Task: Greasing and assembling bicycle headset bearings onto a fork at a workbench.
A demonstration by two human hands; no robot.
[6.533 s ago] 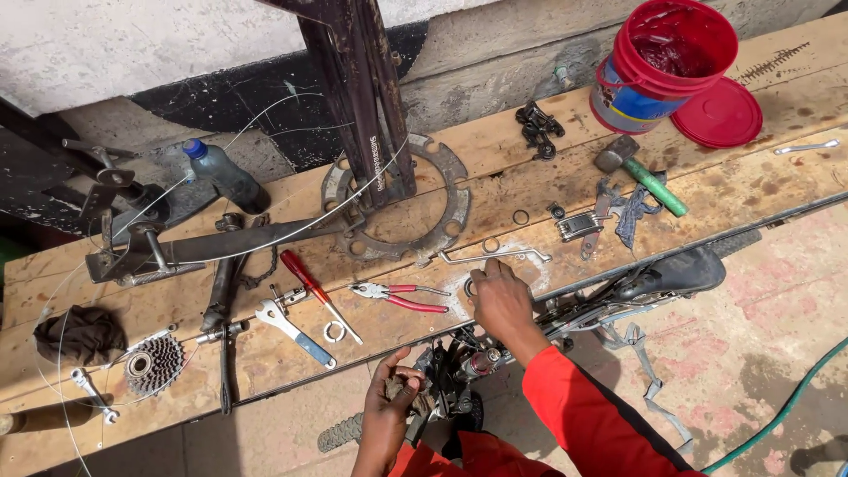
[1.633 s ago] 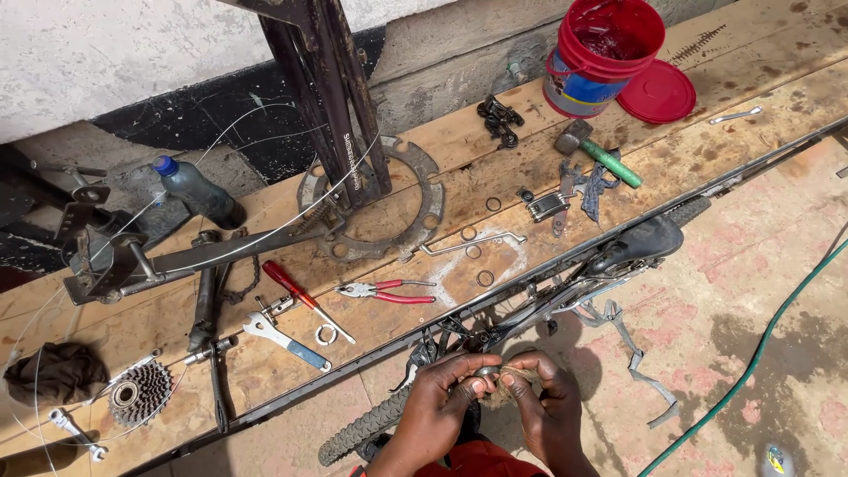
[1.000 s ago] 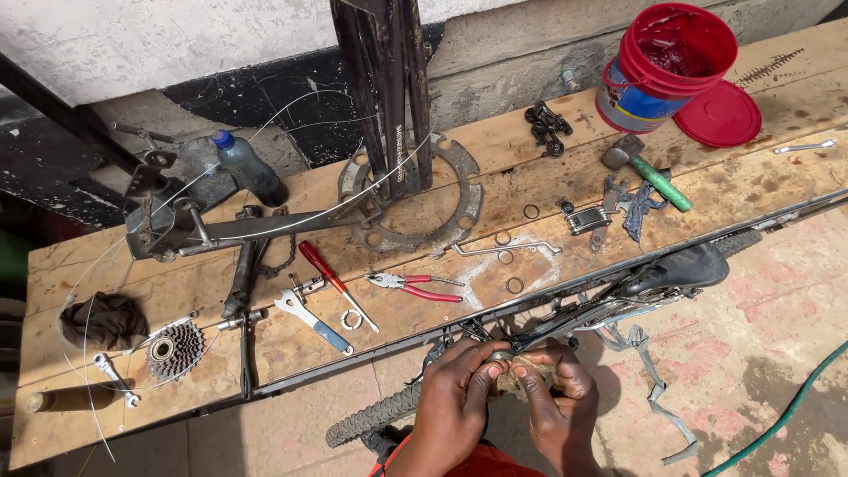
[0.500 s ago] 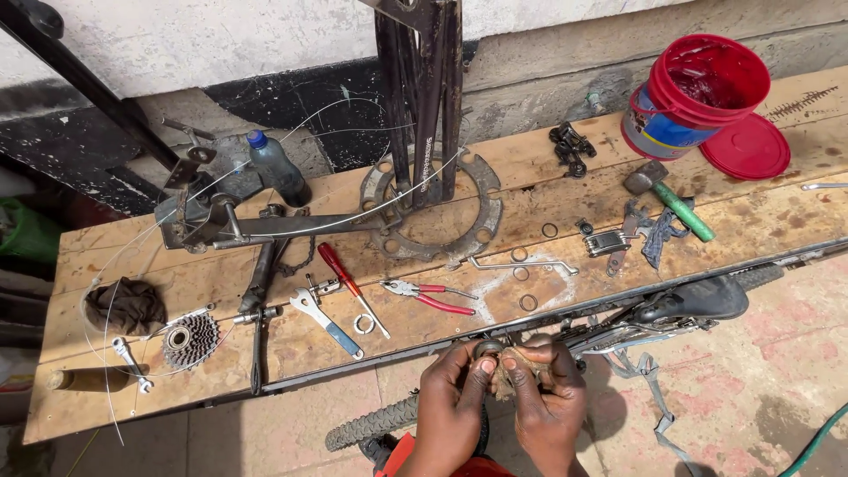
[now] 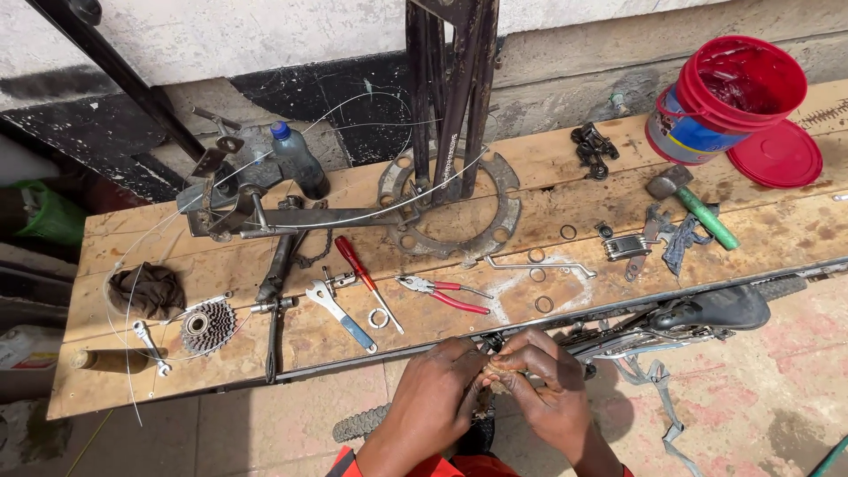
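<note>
Left hand (image 5: 440, 397) and right hand (image 5: 545, 389) pressed together, fingertips pinched on some small part (image 5: 491, 369), too tiny to identify. Held just off the front edge of the wooden desk (image 5: 583, 234), above the bike (image 5: 698, 318) lying below. Red-handled pliers (image 5: 442, 292), blue-handled wrench (image 5: 338, 314), red screwdriver (image 5: 364, 276) and cassette (image 5: 208, 325) untouched on the boards. Looked mid-job, bike nowhere near reassembled.

Red bucket (image 5: 729, 102); pliers (image 5: 442, 293); sprocket cassette (image 5: 208, 325).
</note>
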